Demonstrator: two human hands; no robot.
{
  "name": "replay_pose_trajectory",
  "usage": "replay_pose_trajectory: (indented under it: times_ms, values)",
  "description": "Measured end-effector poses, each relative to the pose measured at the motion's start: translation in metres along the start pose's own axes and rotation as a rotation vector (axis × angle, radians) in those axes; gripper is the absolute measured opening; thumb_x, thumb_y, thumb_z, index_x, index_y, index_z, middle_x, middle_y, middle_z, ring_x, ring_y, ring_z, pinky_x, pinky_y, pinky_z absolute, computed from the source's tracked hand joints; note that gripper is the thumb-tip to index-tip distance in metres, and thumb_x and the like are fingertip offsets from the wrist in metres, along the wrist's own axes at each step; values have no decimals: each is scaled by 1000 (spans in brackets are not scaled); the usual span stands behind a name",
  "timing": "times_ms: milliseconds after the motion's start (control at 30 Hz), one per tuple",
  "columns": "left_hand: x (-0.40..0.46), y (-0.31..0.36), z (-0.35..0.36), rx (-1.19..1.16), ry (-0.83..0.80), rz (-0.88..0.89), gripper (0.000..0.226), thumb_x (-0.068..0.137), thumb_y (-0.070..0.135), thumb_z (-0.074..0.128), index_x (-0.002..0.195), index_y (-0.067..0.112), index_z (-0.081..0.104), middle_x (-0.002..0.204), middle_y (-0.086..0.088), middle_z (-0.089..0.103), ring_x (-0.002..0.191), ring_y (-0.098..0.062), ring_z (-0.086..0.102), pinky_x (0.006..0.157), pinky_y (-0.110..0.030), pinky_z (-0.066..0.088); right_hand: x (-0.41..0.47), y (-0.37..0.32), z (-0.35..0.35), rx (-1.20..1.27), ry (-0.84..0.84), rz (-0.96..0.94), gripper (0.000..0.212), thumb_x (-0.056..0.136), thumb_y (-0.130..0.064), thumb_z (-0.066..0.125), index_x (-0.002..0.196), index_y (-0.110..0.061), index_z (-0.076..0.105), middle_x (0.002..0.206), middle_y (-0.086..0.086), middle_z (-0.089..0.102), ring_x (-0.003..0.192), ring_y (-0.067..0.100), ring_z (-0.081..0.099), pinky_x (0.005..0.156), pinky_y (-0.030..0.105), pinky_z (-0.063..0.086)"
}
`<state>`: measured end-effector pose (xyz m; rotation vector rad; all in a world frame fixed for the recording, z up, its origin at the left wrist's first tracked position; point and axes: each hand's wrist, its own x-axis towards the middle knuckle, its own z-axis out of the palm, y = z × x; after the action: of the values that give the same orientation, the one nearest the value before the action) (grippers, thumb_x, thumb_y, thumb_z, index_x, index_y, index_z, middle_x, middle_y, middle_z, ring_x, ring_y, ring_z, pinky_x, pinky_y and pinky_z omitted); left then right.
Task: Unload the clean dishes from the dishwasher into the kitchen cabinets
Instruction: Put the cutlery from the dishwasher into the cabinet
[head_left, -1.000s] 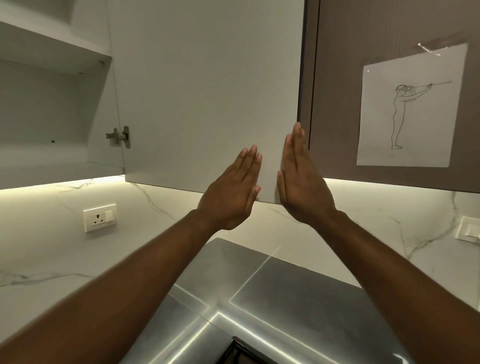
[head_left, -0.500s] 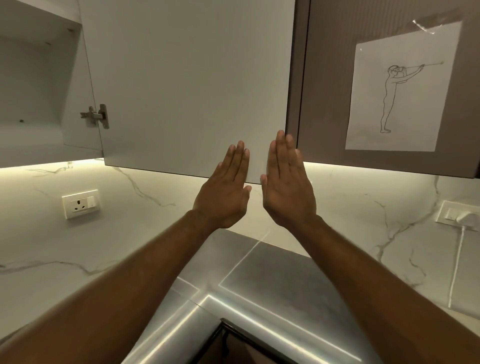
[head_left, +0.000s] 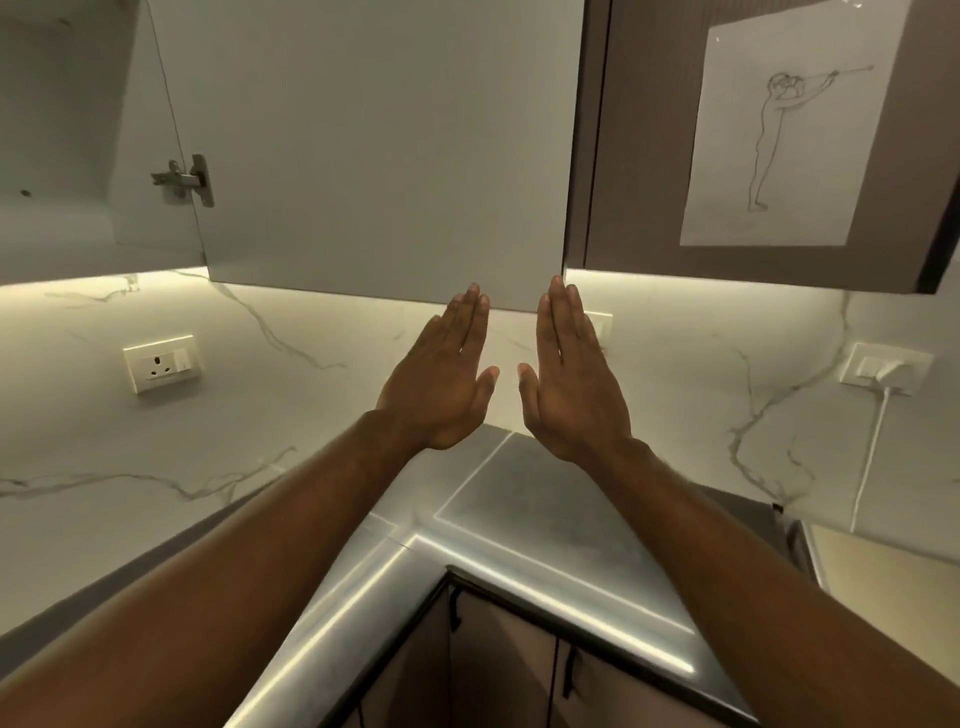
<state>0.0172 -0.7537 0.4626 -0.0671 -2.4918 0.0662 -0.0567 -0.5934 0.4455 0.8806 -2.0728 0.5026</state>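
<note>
While both hands hold nothing, the left hand (head_left: 441, 384) and right hand (head_left: 569, 387) rise flat, fingers straight, just below the open cabinet door (head_left: 384, 156) – probably readying to swing it; no dishes or dishwasher show.

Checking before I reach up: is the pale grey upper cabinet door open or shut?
Open: the pale grey cabinet door swings outward, exposing its metal hinge.

Cabinet door (head_left: 374, 145) top cut off
</note>
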Motion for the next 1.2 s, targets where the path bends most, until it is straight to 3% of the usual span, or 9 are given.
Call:
replay_pose_trajectory:
  times_ms: [133, 267, 400, 500, 600, 767, 933, 1200]
  values:
    - [-35, 5, 12, -85, -21, -4, 75, 97, 45, 21, 155, 9, -11, 162, -6, -19, 150, -18, -16, 122, -32, -5, -46, -9, -4, 69, -19, 39, 73, 100, -31, 41, 155, -2, 3, 164, 12, -8, 152, 21, -9, 124, 41, 8]
    - [-97, 14, 40, -179, -145, 12, 77, 97, 43, 25, 154, 10, -15, 161, -5, -23, 149, -18, -20, 124, -36, -2, -116, -23, -4, 125, -115, 121, 75, 99, -30, 40, 155, -1, -1, 164, 11, -12, 151, 20, -12, 124, 40, 6]
    - [-152, 28, 57, -297, -219, -43, 74, 100, 43, 24, 150, 17, -24, 158, 1, -30, 146, -13, -26, 120, -30, -10, -171, -40, -10, 120, -221, 188, 78, 100, -34, 40, 155, -4, -6, 163, 8, -17, 150, 17, -15, 124, 39, 4]
    - [-192, 44, 66, -383, -269, -84, 73, 103, 38, 29, 152, 18, -21, 156, 6, -31, 145, -8, -28, 120, -28, -11, -212, -56, -18, 118, -279, 252, 78, 101, -33, 40, 155, -7, -9, 162, 4, -21, 150, 16, -17, 124, 38, 3]
    - [-233, 65, 75, -458, -305, -111, 72, 98, 47, 21, 151, 19, -18, 155, 7, -30, 144, -6, -29, 120, -26, -12, -255, -70, -29, 137, -318, 313, 75, 100, -35, 37, 155, -8, -8, 163, 3, -20, 150, 15, -17, 124, 36, 2]
    - [-287, 98, 89, -512, -361, -77, 72, 95, 45, 20, 149, 18, -19, 156, 4, -28, 145, -8, -27, 121, -28, -10, -322, -93, -50, 101, -353, 405, 75, 99, -38, 36, 156, -8, -1, 164, 3, -15, 151, 16, -12, 124, 37, 8]
    - [-334, 134, 88, -585, -468, -30, 70, 103, 36, 29, 150, 17, -20, 158, 2, -29, 144, -7, -29, 120, -28, -11, -384, -109, -70, 51, -444, 495, 74, 100, -39, 35, 156, -8, -3, 163, 3, -19, 150, 14, -16, 124, 39, 8]
    - [-388, 181, 86, -613, -591, 56, 70, 104, 38, 25, 150, 18, -23, 157, 3, -33, 143, -6, -31, 121, -29, -10, -457, -114, -102, 11, -552, 638, 72, 102, -38, 35, 156, -9, -4, 162, 3, -21, 148, 11, -21, 124, 39, 10]
